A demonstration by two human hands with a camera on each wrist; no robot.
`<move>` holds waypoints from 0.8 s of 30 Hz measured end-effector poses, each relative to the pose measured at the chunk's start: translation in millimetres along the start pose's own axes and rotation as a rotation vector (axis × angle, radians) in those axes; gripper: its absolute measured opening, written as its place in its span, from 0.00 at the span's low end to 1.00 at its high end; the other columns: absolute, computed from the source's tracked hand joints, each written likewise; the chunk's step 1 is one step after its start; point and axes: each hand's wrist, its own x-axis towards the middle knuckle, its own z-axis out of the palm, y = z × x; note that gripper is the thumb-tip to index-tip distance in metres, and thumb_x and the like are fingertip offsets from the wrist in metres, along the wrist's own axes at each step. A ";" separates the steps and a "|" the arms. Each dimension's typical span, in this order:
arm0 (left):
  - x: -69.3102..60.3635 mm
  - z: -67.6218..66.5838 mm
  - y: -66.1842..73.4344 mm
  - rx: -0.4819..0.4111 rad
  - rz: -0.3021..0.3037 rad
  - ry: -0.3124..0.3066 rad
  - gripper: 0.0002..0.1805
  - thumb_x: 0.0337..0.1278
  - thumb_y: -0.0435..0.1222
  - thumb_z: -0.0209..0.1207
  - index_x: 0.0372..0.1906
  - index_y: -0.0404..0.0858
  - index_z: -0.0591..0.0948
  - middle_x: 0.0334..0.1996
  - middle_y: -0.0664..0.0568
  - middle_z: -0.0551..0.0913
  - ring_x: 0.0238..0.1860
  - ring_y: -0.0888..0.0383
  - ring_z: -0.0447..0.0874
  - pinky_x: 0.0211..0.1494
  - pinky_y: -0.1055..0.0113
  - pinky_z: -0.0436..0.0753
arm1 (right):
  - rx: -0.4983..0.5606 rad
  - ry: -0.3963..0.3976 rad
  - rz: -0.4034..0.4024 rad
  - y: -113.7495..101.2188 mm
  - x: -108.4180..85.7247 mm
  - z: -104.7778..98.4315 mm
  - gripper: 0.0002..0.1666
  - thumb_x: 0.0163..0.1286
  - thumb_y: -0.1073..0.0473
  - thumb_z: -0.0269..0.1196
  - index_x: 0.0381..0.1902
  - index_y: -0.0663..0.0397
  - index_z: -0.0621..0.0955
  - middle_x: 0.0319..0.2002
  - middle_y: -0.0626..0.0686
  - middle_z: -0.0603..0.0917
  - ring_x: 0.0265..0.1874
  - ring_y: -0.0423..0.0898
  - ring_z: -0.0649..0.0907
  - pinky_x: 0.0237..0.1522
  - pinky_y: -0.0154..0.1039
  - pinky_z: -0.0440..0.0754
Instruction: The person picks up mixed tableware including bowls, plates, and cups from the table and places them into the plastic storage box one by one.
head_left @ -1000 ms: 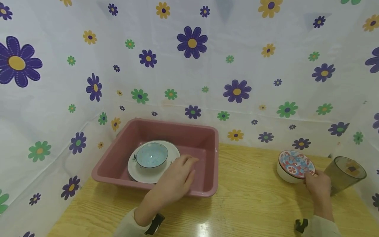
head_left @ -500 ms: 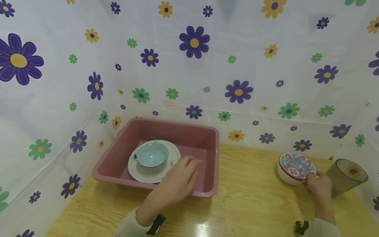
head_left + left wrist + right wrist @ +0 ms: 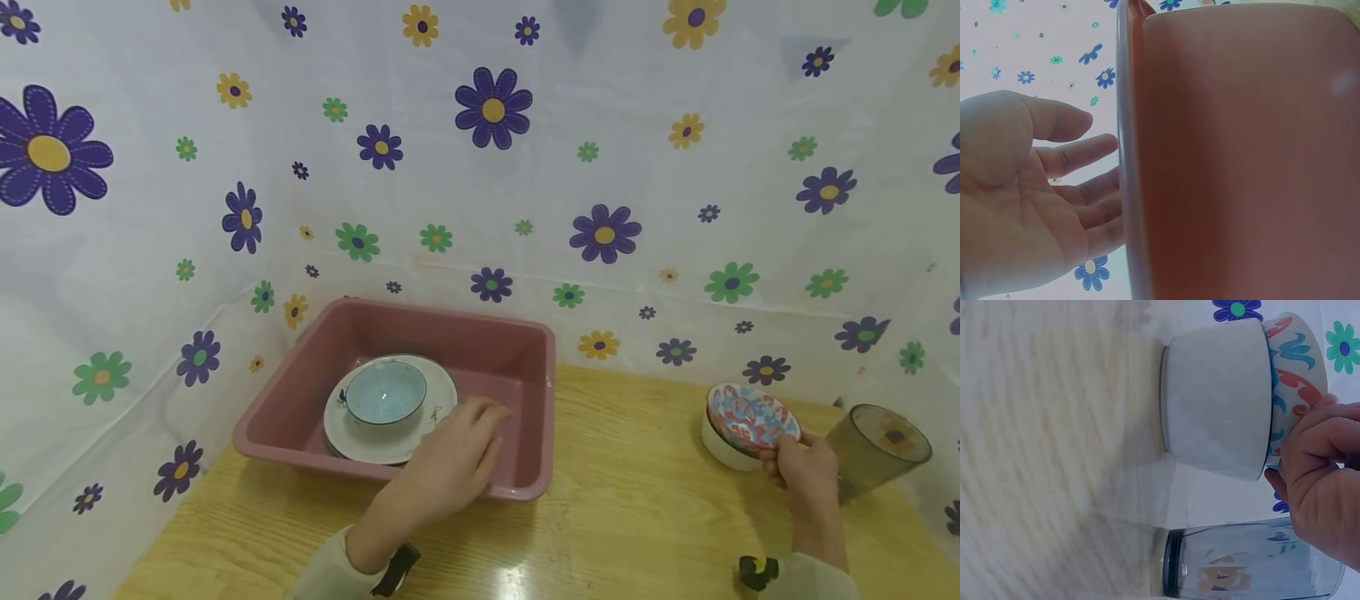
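Observation:
In the head view my right hand (image 3: 806,471) pinches the near right rim of a red-and-blue patterned bowl (image 3: 752,417). That bowl sits tilted in the top of a plain white bowl (image 3: 727,450), which stands on the table. The right wrist view shows the patterned bowl's outer wall (image 3: 1297,375) rising out of the white bowl, with fingers and thumb at its edge. My left hand (image 3: 453,458) is over the front rim of a pink basin (image 3: 525,350), fingers loosely bent and holding nothing. Inside the basin, a light blue bowl (image 3: 386,393) rests on a white plate (image 3: 438,392).
A tinted clear glass (image 3: 873,454) stands just right of my right hand. Bare wooden table (image 3: 622,500) lies between the basin and the bowls. A flower-printed white sheet (image 3: 420,183) hangs behind and at both sides.
The patterned bowl has tilted, its near right side lifting in my right hand's grip, while the white bowl stays in place. My left hand keeps nearly still over the basin.

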 end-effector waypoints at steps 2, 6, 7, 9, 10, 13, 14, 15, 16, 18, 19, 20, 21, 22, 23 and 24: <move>-0.4 0.5 0.0 0.000 -0.001 -0.003 0.18 0.67 0.35 0.58 0.59 0.39 0.78 0.54 0.46 0.78 0.55 0.50 0.78 0.57 0.55 0.81 | 0.028 0.000 -0.001 -2.0 -2.5 1.3 0.37 0.76 0.62 0.41 0.74 0.78 0.44 0.14 0.44 0.77 0.13 0.33 0.75 0.14 0.29 0.75; -0.7 1.3 -1.0 0.010 0.004 -0.001 0.18 0.67 0.35 0.58 0.60 0.39 0.77 0.54 0.47 0.78 0.55 0.51 0.78 0.58 0.56 0.81 | 0.069 -0.004 -0.015 -6.7 -7.8 3.4 0.37 0.74 0.64 0.41 0.74 0.77 0.45 0.14 0.44 0.77 0.13 0.34 0.75 0.13 0.29 0.74; -0.7 1.4 -1.2 0.010 0.007 0.001 0.18 0.67 0.35 0.58 0.60 0.39 0.77 0.54 0.47 0.78 0.55 0.51 0.78 0.58 0.56 0.81 | 0.073 -0.008 -0.016 -8.0 -9.1 3.7 0.37 0.74 0.64 0.41 0.74 0.77 0.45 0.14 0.45 0.77 0.13 0.34 0.75 0.13 0.29 0.73; -0.8 1.3 -1.3 0.010 0.011 0.005 0.18 0.67 0.35 0.58 0.60 0.39 0.77 0.54 0.46 0.78 0.55 0.51 0.79 0.58 0.56 0.81 | 0.091 -0.012 -0.009 -10.0 -11.3 4.2 0.38 0.75 0.64 0.41 0.75 0.75 0.43 0.15 0.45 0.77 0.14 0.34 0.75 0.13 0.29 0.73; -0.7 1.2 -1.3 0.006 0.012 0.006 0.18 0.67 0.35 0.58 0.59 0.39 0.77 0.54 0.46 0.78 0.55 0.50 0.79 0.57 0.56 0.81 | 0.099 -0.014 -0.001 -11.3 -12.3 4.4 0.38 0.75 0.63 0.42 0.76 0.73 0.42 0.15 0.45 0.77 0.14 0.35 0.75 0.13 0.30 0.73; -0.5 0.4 -0.2 -0.005 0.017 0.004 0.18 0.66 0.34 0.58 0.59 0.38 0.78 0.53 0.45 0.79 0.55 0.50 0.79 0.58 0.55 0.81 | 0.133 -0.024 0.017 -14.0 -14.8 4.4 0.39 0.76 0.62 0.43 0.77 0.70 0.40 0.15 0.45 0.77 0.14 0.35 0.75 0.13 0.30 0.72; -0.3 0.5 0.0 -0.004 0.020 0.002 0.18 0.67 0.34 0.58 0.59 0.38 0.77 0.53 0.45 0.79 0.55 0.50 0.79 0.58 0.55 0.81 | 0.142 -0.026 0.025 -14.7 -15.8 4.3 0.40 0.76 0.62 0.43 0.77 0.69 0.39 0.16 0.45 0.78 0.14 0.35 0.75 0.12 0.30 0.72; -0.1 0.4 0.3 -0.006 0.024 -0.001 0.18 0.67 0.34 0.58 0.59 0.37 0.77 0.53 0.45 0.79 0.54 0.49 0.79 0.58 0.55 0.81 | 0.146 -0.031 0.030 -15.1 -16.8 4.1 0.40 0.76 0.62 0.42 0.77 0.69 0.39 0.16 0.45 0.78 0.14 0.35 0.75 0.12 0.30 0.71; -0.1 0.5 0.5 -0.006 0.029 -0.003 0.18 0.67 0.34 0.58 0.59 0.37 0.77 0.53 0.45 0.79 0.54 0.49 0.79 0.58 0.55 0.81 | 0.153 -0.039 0.031 -15.7 -17.6 3.8 0.40 0.76 0.62 0.42 0.77 0.68 0.38 0.16 0.45 0.78 0.13 0.35 0.75 0.12 0.30 0.71; 0.1 0.9 0.9 -0.009 0.041 -0.003 0.18 0.66 0.34 0.58 0.59 0.37 0.77 0.53 0.45 0.79 0.54 0.49 0.79 0.58 0.55 0.81 | 0.160 -0.055 0.037 -17.0 -19.8 3.5 0.40 0.77 0.62 0.42 0.77 0.67 0.37 0.17 0.45 0.77 0.13 0.36 0.74 0.12 0.30 0.70; 0.3 1.5 0.9 -0.009 0.047 0.000 0.18 0.66 0.33 0.58 0.59 0.36 0.77 0.53 0.45 0.79 0.53 0.49 0.80 0.57 0.55 0.81 | 0.160 -0.064 0.036 -17.6 -21.1 3.4 0.40 0.77 0.62 0.42 0.77 0.67 0.37 0.17 0.45 0.77 0.13 0.36 0.74 0.12 0.30 0.70; 0.3 2.0 1.1 -0.008 0.052 0.003 0.18 0.66 0.33 0.58 0.59 0.36 0.77 0.52 0.45 0.79 0.53 0.49 0.80 0.57 0.55 0.81 | 0.161 -0.073 0.030 -18.0 -22.4 3.4 0.40 0.77 0.62 0.41 0.77 0.67 0.37 0.17 0.46 0.77 0.13 0.36 0.74 0.12 0.31 0.70; 0.3 2.3 1.4 -0.008 0.053 0.004 0.18 0.66 0.33 0.58 0.59 0.36 0.77 0.52 0.45 0.79 0.53 0.49 0.80 0.56 0.55 0.81 | 0.160 -0.084 0.022 -18.3 -23.6 3.4 0.40 0.77 0.62 0.41 0.77 0.67 0.37 0.18 0.46 0.77 0.13 0.36 0.74 0.12 0.31 0.69; 0.3 2.8 1.7 -0.009 0.058 0.006 0.18 0.65 0.33 0.58 0.59 0.36 0.77 0.52 0.45 0.79 0.53 0.49 0.80 0.56 0.55 0.81 | 0.161 -0.093 0.013 -18.5 -25.0 3.8 0.40 0.77 0.62 0.41 0.77 0.68 0.37 0.18 0.46 0.77 0.14 0.36 0.74 0.12 0.31 0.69; 0.2 3.1 2.0 -0.012 0.059 0.006 0.18 0.65 0.33 0.58 0.59 0.36 0.77 0.52 0.45 0.79 0.53 0.49 0.80 0.55 0.55 0.81 | 0.151 -0.101 0.003 -18.0 -26.7 4.2 0.40 0.76 0.62 0.40 0.77 0.69 0.37 0.18 0.45 0.77 0.14 0.36 0.74 0.12 0.31 0.69; 0.1 3.6 2.2 -0.014 0.060 0.005 0.18 0.65 0.33 0.58 0.59 0.36 0.77 0.52 0.45 0.79 0.53 0.49 0.80 0.55 0.55 0.82 | 0.144 -0.111 -0.011 -17.3 -27.7 4.5 0.39 0.76 0.63 0.40 0.77 0.70 0.37 0.18 0.45 0.77 0.14 0.35 0.73 0.12 0.30 0.69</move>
